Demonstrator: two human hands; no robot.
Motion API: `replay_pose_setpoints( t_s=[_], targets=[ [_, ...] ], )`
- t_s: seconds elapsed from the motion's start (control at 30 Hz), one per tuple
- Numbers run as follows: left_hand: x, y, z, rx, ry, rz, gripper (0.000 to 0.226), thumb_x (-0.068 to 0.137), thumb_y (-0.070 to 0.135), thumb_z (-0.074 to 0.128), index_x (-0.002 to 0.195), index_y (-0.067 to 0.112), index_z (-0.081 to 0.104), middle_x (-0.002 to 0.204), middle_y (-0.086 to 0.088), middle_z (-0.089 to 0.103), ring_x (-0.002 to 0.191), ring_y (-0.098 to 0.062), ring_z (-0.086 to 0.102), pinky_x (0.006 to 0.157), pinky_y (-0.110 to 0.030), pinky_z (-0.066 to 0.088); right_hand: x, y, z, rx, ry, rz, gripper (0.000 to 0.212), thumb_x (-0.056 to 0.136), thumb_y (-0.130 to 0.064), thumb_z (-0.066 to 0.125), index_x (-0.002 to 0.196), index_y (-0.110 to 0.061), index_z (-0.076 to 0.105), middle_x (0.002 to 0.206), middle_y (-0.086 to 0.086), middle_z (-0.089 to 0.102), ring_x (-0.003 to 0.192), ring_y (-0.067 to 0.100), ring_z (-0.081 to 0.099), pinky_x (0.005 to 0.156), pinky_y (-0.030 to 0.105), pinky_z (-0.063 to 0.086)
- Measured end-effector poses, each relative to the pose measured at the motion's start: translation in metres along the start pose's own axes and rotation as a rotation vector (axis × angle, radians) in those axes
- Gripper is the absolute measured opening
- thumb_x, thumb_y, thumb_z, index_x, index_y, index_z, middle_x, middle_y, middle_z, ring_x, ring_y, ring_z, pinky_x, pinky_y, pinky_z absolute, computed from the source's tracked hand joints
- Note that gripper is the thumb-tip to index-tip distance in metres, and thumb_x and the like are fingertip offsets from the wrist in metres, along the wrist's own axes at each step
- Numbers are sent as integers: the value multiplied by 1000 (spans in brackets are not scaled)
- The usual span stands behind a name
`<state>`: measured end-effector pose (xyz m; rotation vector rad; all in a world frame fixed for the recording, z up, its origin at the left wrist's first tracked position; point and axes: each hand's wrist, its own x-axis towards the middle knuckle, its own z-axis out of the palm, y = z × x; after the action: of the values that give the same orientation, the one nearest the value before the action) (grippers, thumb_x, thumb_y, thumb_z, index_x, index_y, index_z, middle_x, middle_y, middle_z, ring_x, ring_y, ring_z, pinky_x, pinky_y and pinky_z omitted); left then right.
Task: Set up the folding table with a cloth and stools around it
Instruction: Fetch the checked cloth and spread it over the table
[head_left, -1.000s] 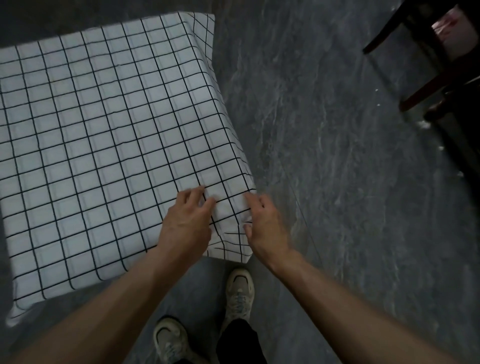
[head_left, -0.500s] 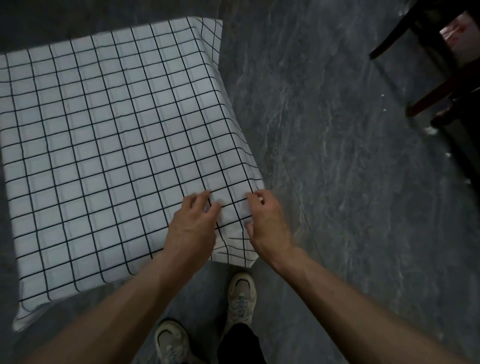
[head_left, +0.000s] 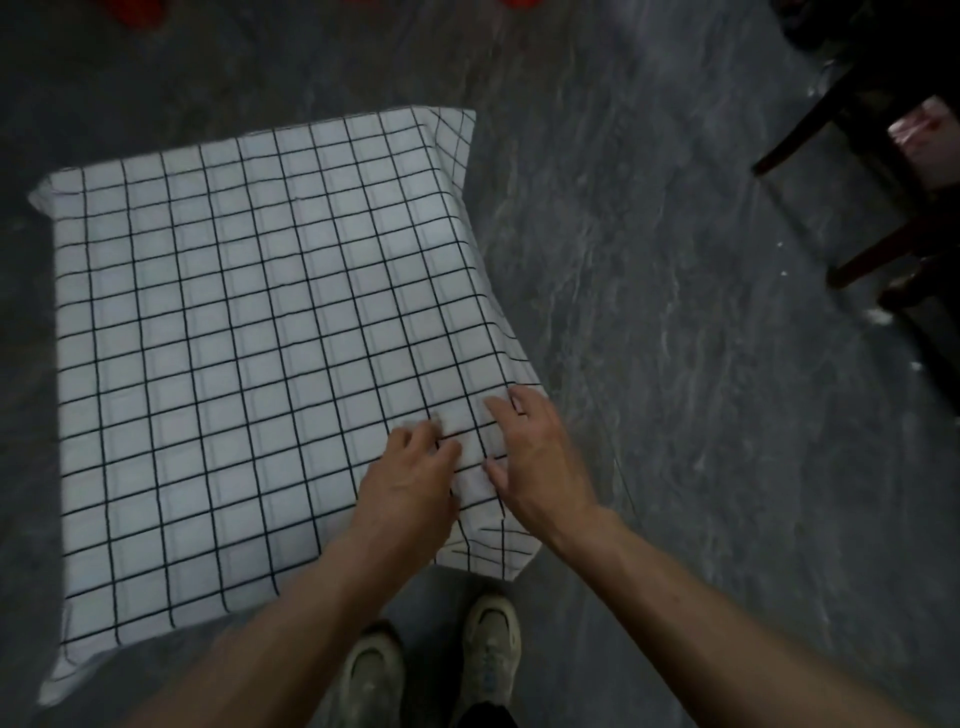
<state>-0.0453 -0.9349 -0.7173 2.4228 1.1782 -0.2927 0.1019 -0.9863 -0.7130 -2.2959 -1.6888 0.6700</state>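
Note:
A white cloth with a black grid (head_left: 249, 364) covers the whole square table top and hangs a little over its edges. Both hands are at the table's near right corner. My left hand (head_left: 410, 473) rests on the cloth with fingers loosely bent. My right hand (head_left: 535, 457) lies flat on the cloth beside it, at the corner edge. The cloth's corner flap hangs down below the two hands. The table itself is hidden under the cloth.
Dark grey stone floor (head_left: 675, 364) surrounds the table. Dark wooden furniture legs (head_left: 872, 260) stand at the right. Red objects (head_left: 135, 10) show at the top edge. My shoes (head_left: 488, 639) are just below the table's near corner.
The view has tilted up, so the table sits lower in the frame. Both hands stay on the near right corner; the right hand has spread flatter on the cloth.

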Motion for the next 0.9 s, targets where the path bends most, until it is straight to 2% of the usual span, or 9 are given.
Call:
replay_pose_setpoints(
  t_s=[0.1,0.17,0.2,0.3,0.4,0.57,0.73,0.9],
  targets=[
    [11,-7,-4,-56,60,-83,60,87,28,65,140,28,36,149,1,27,133,-19,29,98,-33,44,22,-8,5,-98,-141,-56,82,82,-33,78,149,-26,32,162,9,14,148,29,12,120,43,25],
    [19,-17,-12,-34,125,-175,63,85,25,68,139,27,36,150,-1,27,132,-22,31,97,-35,44,34,-14,8,-199,-300,-30,98,77,-37,81,152,-32,19,164,7,-3,150,33,-1,119,50,24],
    [26,-26,-17,-15,151,-202,64,84,25,68,140,26,37,150,-2,27,132,-24,31,97,-37,43,39,-17,8,-233,-337,-4,100,75,-36,83,151,-33,17,163,7,-5,149,34,-2,116,52,27],
    [50,-62,-36,-9,181,-253,64,82,25,69,140,25,41,151,-5,30,134,-27,31,100,-42,41,55,-29,4,-271,-306,40,89,75,-36,81,145,-32,27,158,7,8,143,32,12,108,51,36],
    [72,-96,-58,-32,130,-278,67,83,30,69,142,26,38,153,-5,26,136,-27,26,101,-41,40,84,-43,-2,-258,-248,25,85,75,-46,78,143,-29,30,153,7,17,138,29,20,106,47,35],
    [110,-143,-90,-38,91,-266,70,86,33,66,147,29,30,157,-3,18,140,-25,20,106,-41,35,164,-83,-9,-190,-145,-69,88,77,-50,77,148,-28,30,157,8,19,143,28,18,115,44,30],
    [147,-189,-112,-2,115,-291,74,85,36,68,148,29,29,158,-6,17,142,-27,18,109,-41,33,234,-124,-1,-210,-182,-135,92,79,-51,75,153,-30,24,163,9,11,148,30,8,120,44,19],
    [169,-231,-122,-21,136,-328,80,84,40,68,150,30,24,159,-7,14,143,-29,15,112,-44,28,267,-130,4,-292,-252,-83,96,73,-53,79,149,-36,22,161,6,9,146,30,11,112,52,29]
  ],
)
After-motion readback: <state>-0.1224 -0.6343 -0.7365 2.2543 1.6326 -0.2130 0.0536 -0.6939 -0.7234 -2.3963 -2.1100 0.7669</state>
